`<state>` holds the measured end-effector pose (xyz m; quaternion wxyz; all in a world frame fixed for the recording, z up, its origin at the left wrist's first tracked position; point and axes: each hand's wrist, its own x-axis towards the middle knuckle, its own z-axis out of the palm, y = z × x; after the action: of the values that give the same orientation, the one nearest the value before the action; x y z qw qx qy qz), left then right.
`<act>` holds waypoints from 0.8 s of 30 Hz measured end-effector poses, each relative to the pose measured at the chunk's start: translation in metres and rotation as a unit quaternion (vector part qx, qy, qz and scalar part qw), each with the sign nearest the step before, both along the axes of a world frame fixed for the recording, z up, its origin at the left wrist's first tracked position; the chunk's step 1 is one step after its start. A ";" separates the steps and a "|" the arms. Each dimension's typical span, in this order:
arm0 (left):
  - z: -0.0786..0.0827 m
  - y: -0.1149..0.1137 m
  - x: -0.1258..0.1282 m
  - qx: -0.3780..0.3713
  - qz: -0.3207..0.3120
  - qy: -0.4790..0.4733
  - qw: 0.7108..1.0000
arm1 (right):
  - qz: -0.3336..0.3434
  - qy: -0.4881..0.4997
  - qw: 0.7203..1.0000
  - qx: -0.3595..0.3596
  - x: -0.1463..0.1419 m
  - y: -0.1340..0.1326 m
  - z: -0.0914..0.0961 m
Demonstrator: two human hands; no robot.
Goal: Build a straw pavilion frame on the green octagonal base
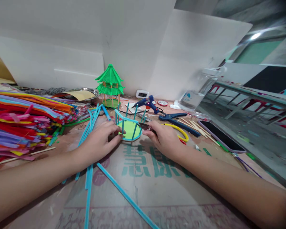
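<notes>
Hands flank a small pavilion frame [130,125] at table centre: green disc base, blue stick posts standing near-vertical, blue rails joining the tops.

Left hand [98,141] lies on the cardboard mat [143,178], fingers loosely curled, fingertips touching the left edge of the base and steadying it. It grips nothing.

Right hand [164,138] is closed around a small dark cutter [145,126]. The tip points left and touches, or nearly touches, a post on the frame's right side (blade state too small to tell).

Key relation: the frame sits directly between the hands and just ahead of both. Post axis is upright, tool axis roughly horizontal, so it meets the post crosswise. The right hand is the working one; the left is equally close.

Around it:
- loose blue sticks [89,152] lying on the mat under the left wrist
- pipe cleaner pile [21,121] far left
- finished green pavilion [110,85] behind
- blue glue gun [147,103] beside pliers [173,118]
- phone [220,135] to the right
</notes>
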<state>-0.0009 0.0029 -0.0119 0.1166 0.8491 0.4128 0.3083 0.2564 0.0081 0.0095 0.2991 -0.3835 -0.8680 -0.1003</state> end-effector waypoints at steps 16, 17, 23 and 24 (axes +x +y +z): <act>-0.002 0.000 0.000 -0.001 -0.002 -0.011 1.000 | 0.081 -0.007 0.997 -0.001 0.003 -0.007 -0.006; -0.002 0.000 0.000 0.002 -0.001 -0.012 1.000 | 0.082 -0.009 0.997 -0.005 0.002 -0.007 -0.007; -0.003 0.001 0.000 0.016 -0.008 -0.018 1.000 | 0.078 0.002 0.997 -0.011 0.003 -0.006 -0.009; -0.003 0.002 0.000 0.016 -0.010 -0.018 1.000 | 0.082 0.002 0.997 -0.006 0.003 -0.006 -0.009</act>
<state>-0.0009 0.0045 -0.0154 0.1134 0.8491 0.3972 0.3292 0.2593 0.0024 0.0000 0.3059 -0.3129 -0.8965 -0.0690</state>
